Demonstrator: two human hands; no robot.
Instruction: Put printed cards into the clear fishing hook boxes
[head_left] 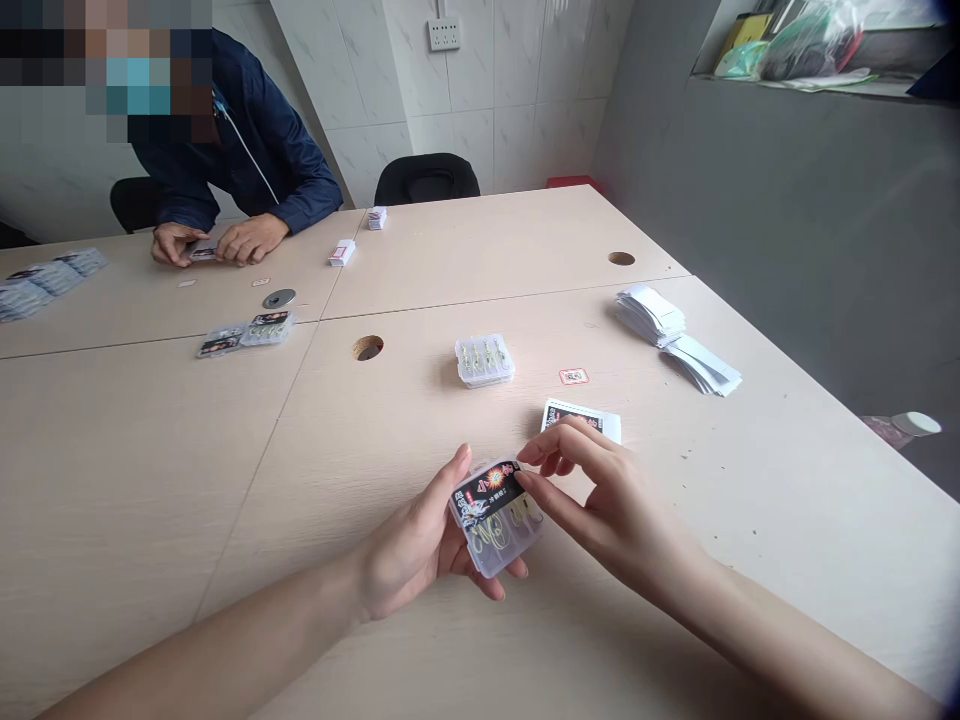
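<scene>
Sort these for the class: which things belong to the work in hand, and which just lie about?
Likely in the job:
clear box, held by the left hand
black label, right hand at its edge
printed cards
stacked boxes

Apparently just lying about:
grey disc
plastic bag
white-capped bottle

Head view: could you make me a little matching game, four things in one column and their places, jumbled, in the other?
Things
1. Labelled box nearest the camera
2. White paper slips
3. Wall socket
4. White-capped bottle

Places
A. On the tiled wall
B. Beyond the table's right edge
C. In the left hand
D. On the tabletop, towards its right edge

Pairs: 1-C, 2-D, 3-A, 4-B
</scene>
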